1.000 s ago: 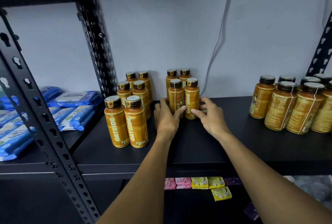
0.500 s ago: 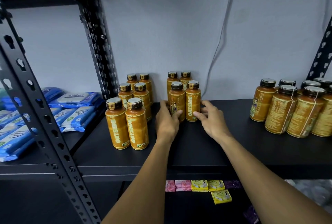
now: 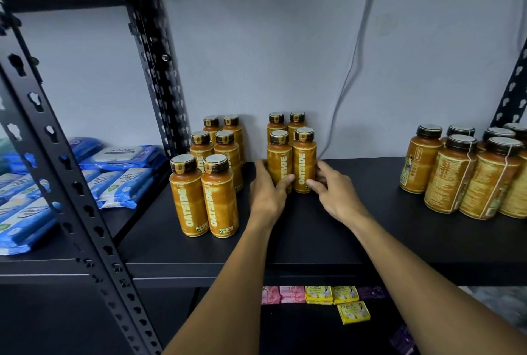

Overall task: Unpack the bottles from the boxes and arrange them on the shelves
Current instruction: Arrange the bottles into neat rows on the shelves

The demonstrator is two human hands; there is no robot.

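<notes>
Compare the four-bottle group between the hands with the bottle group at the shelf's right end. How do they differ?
The middle group shows its OATSIDE fronts; the right group shows small-print sides. The left hand and right hand grip the middle group; nothing touches the right group. Thin white string runs over the right group; none shows on the middle group. Both are orange, dark-capped and upright on the black shelf.

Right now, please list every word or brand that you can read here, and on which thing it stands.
"OATSIDE": written vertically, on the front left bottles and on the held bottles.
"antabax": on the wipes pack.
On the right bottles: fine print, too small to read.
On the yellow sachets: print too blurred to read.
</notes>
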